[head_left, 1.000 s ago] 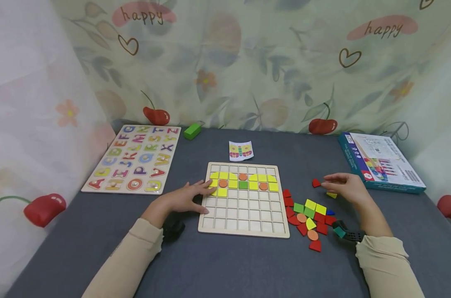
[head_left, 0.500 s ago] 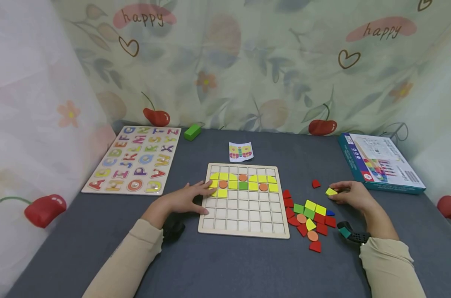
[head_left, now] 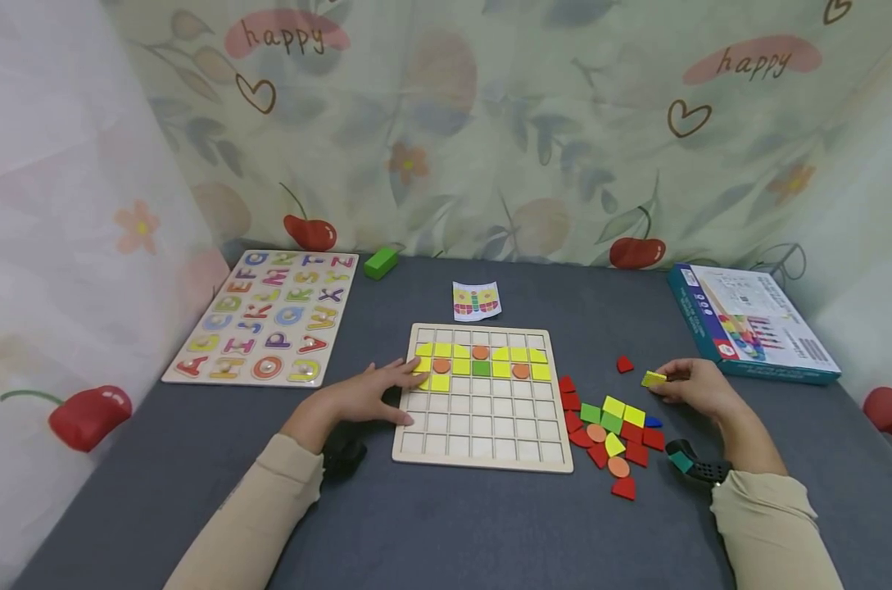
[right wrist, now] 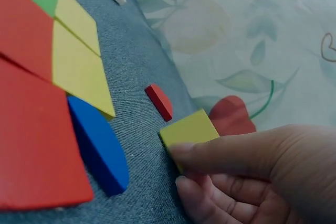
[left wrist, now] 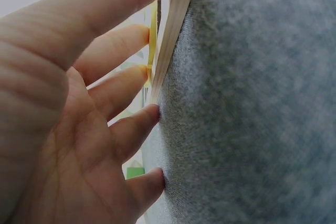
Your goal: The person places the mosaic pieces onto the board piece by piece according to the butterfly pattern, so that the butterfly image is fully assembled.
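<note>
My left hand [head_left: 368, 395] rests on the left edge of the wooden grid board [head_left: 482, 451], its fingers spread, fingertips on the rim and near the yellow tiles. The board's upper rows hold yellow tiles [head_left: 441, 383], orange discs [head_left: 480, 351] and a green square [head_left: 481, 367]. On the right, my right hand [head_left: 696, 385] pinches a yellow tile [right wrist: 191, 129] between thumb and fingers. A small red tile [head_left: 625, 363] lies just left of that hand. In the right wrist view a blue piece [right wrist: 100, 145] lies beside red and yellow tiles.
Loose red, green, yellow and orange tiles [head_left: 611, 419] lie right of the board. Behind it is a paper card [head_left: 477, 301] with a butterfly pattern. An alphabet board [head_left: 264, 319] and a green block [head_left: 381, 263] stand at the back left, a box [head_left: 758, 324] at the right.
My right hand has moved slightly right and down and has picked up the yellow tile, which has since tilted in its fingers. The left hand stays on the board.
</note>
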Action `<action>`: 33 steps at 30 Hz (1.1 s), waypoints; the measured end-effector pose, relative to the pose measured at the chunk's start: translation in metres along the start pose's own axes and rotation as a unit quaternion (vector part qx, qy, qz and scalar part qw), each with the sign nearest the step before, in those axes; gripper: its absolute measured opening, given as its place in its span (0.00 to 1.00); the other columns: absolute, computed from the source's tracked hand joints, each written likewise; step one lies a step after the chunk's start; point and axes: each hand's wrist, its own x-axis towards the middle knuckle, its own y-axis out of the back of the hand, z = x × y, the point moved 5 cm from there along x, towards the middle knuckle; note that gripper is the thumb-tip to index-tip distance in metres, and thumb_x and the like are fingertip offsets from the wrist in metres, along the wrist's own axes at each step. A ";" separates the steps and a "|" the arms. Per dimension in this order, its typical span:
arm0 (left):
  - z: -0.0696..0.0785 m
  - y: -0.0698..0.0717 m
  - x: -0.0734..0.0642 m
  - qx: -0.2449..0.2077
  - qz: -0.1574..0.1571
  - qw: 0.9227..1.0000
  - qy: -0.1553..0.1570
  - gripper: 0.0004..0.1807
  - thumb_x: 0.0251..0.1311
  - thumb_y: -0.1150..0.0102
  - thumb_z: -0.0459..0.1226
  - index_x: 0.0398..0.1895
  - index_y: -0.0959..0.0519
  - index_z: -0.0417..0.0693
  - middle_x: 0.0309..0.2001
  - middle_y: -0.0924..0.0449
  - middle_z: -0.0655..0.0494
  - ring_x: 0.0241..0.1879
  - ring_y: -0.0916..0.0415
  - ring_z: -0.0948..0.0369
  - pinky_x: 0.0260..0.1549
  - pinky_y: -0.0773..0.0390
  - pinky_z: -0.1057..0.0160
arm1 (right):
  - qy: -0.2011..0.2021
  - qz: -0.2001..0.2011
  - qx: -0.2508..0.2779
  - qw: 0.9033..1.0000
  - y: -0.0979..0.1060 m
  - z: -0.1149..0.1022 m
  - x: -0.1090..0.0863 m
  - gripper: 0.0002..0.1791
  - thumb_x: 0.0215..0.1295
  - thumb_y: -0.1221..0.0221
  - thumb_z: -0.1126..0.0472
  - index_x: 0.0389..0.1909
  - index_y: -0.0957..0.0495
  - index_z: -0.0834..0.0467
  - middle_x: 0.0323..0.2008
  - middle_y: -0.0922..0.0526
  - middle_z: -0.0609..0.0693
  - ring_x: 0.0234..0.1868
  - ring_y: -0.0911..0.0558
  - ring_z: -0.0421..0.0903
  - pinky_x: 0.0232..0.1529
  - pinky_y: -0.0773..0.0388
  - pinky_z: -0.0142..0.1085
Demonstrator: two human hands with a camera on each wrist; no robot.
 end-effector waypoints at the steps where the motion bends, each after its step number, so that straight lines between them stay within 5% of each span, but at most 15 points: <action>1: 0.000 0.000 0.000 0.000 0.000 1.000 0.000 0.41 0.53 0.35 0.48 0.70 0.41 0.57 0.75 0.56 0.56 0.75 0.67 0.54 0.70 0.69 0.43 | -0.001 0.001 0.007 1.000 0.001 0.000 0.000 0.26 0.62 0.41 0.56 0.53 0.30 0.72 0.35 0.19 0.46 0.31 0.22 0.38 0.35 0.20 0.28; 13: 0.000 -0.001 0.000 0.004 0.000 1.000 0.000 0.41 0.53 0.36 0.48 0.70 0.41 0.57 0.75 0.56 0.57 0.75 0.67 0.54 0.70 0.69 0.43 | 0.049 -0.003 0.025 0.998 -0.007 -0.035 -0.001 0.27 0.66 0.45 0.52 0.56 0.30 0.71 0.35 0.18 0.50 0.30 0.21 0.39 0.37 0.19 0.29; 33: -0.001 0.000 0.000 0.007 0.001 1.000 -0.005 0.40 0.54 0.36 0.48 0.70 0.41 0.55 0.75 0.57 0.55 0.75 0.67 0.52 0.69 0.69 0.42 | 0.107 -0.053 0.021 0.993 -0.078 -0.119 0.028 0.18 0.65 0.44 0.60 0.51 0.24 0.68 0.37 0.17 0.58 0.30 0.21 0.43 0.40 0.18 0.38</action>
